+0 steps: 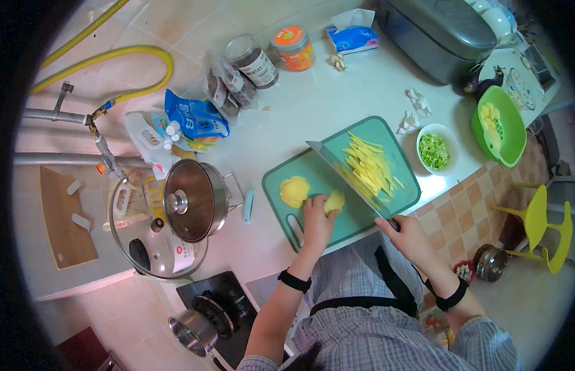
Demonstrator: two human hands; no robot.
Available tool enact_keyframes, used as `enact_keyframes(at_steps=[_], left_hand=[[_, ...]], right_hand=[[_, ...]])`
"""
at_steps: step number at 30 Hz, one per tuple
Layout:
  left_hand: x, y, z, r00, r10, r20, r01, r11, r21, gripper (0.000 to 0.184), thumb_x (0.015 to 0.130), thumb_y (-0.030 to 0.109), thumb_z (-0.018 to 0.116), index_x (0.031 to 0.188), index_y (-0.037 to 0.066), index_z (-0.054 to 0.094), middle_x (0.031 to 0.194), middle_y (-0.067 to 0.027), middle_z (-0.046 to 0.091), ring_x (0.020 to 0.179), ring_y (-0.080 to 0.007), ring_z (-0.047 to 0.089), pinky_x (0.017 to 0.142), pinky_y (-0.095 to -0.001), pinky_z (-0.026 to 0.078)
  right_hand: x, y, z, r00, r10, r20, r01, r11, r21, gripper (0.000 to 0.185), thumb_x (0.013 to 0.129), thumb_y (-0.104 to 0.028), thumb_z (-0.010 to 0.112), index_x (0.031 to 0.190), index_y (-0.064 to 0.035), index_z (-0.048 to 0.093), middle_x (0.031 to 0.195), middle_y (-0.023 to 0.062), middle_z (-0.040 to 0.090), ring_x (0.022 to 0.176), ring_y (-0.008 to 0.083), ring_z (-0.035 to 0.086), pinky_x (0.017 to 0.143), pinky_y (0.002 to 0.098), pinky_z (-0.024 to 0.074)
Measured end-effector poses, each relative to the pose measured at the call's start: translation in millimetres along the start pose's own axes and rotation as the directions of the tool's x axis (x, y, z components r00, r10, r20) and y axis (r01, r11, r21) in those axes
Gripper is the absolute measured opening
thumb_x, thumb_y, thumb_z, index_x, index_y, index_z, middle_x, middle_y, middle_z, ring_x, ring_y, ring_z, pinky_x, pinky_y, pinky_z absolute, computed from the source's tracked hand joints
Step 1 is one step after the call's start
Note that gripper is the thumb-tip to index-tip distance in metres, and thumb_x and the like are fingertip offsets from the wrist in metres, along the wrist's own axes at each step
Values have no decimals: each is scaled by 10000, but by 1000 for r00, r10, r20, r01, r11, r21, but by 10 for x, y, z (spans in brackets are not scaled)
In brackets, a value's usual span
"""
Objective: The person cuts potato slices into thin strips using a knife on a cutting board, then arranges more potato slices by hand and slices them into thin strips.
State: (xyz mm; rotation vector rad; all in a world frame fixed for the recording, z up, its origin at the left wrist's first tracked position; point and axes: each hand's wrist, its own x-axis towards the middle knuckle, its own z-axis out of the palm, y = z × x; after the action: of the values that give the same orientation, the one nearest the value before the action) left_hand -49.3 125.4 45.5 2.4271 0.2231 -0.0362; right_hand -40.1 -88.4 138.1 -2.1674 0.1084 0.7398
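Observation:
A green cutting board (pixel 281 168) lies on the counter. My left hand (pixel 317 224) is over it, with its fingertips closed on a pale yellow potato piece (pixel 335 201). Beside those fingers rests a pile of potato slices (pixel 293 191). My right hand (pixel 404 235) grips the handle of a kitchen knife (pixel 344 170), whose broad blade slants across the board, to the right of the potato piece. Right of the blade spreads a heap of potato strips (pixel 369 162); the blade hides part of it.
A white bowl of chopped greens (pixel 433 151) and a green basket (pixel 515 127) stand to the right. Crumpled tissues (pixel 413 114) lie behind the bowl. On the left are a lidded pot (pixel 198 201), a large glass lid (pixel 130 247) and a light blue-handled tool (pixel 248 206).

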Motion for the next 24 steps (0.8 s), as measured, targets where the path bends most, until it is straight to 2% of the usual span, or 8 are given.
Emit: enact_keyframes(at_steps=[5, 7, 11, 13, 17, 20, 22, 24], left_hand=[[35, -45, -107, 997, -81, 11, 82, 992, -99, 206, 729, 87, 667, 894, 9, 570, 790, -118, 551, 692, -248, 574, 615, -331, 458], [40, -107, -113, 991, -49, -126, 40, 997, -73, 147, 749, 84, 650, 861, 13, 586, 750, -98, 561, 631, -219, 576, 579, -316, 458], [30, -128, -141, 988, -99, -122, 85, 990, -111, 146, 779, 93, 632, 885, 0, 594, 805, -108, 598, 670, -193, 608, 602, -274, 471], [33, -171, -118, 966, -251, -62, 223, 928, -298, 152, 788, 88, 627, 914, 8, 595, 807, -95, 610, 695, -181, 614, 615, -261, 475], [2, -198, -125, 975, -218, -44, 191, 924, -333, 293, 780, 94, 645, 1038, 4, 541, 877, -98, 601, 724, -172, 606, 600, -250, 474], [-35, -132, -63, 992, -125, -13, 121, 980, -157, 471, 740, 92, 678, 1139, -11, 449, 947, -119, 566, 783, -201, 588, 631, -286, 473], [-93, -21, -28, 996, 46, -71, -36, 991, 129, 599, 701, 91, 700, 1188, -33, 374, 979, -141, 531, 830, -249, 562, 681, -337, 463], [-131, 13, 33, 996, 33, -81, -20, 987, 159, 571, 694, 101, 702, 1168, -21, 408, 961, -140, 528, 836, -266, 550, 703, -353, 453]], right_hand=[[5, 18, 3, 1000, 0, 13, 0, 1000, 3, 584, 826, -522, 507, 784, 52, 606, 673, 232, 581, 642, 367, 581, 593, 416, 449], [-8, -40, -36, 998, 45, 50, -43, 998, -46, 580, 829, -518, 504, 811, 52, 610, 693, 234, 586, 658, 364, 583, 611, 411, 451], [-36, -76, -38, 999, -16, 35, 15, 999, 43, 570, 831, -510, 507, 849, 49, 614, 718, 233, 593, 681, 363, 585, 636, 403, 454], [-38, -98, -53, 999, 14, 38, -15, 999, 31, 551, 831, -497, 515, 879, 43, 616, 742, 229, 601, 703, 359, 590, 657, 391, 457], [-47, -116, -80, 998, 38, 59, -42, 998, 53, 542, 829, -490, 524, 876, 43, 616, 740, 229, 601, 700, 354, 592, 653, 386, 457], [-43, -73, -61, 1000, -18, -9, 19, 995, 101, 547, 825, -491, 530, 857, 49, 614, 715, 228, 592, 672, 348, 588, 632, 384, 453], [-32, -66, -72, 998, 48, 41, -50, 998, 49, 552, 821, -493, 535, 838, 53, 612, 685, 225, 583, 642, 343, 584, 610, 387, 447], [-24, -30, -54, 998, 52, 39, -54, 998, 35, 552, 819, -494, 538, 823, 53, 612, 674, 223, 580, 634, 343, 583, 602, 388, 445]])
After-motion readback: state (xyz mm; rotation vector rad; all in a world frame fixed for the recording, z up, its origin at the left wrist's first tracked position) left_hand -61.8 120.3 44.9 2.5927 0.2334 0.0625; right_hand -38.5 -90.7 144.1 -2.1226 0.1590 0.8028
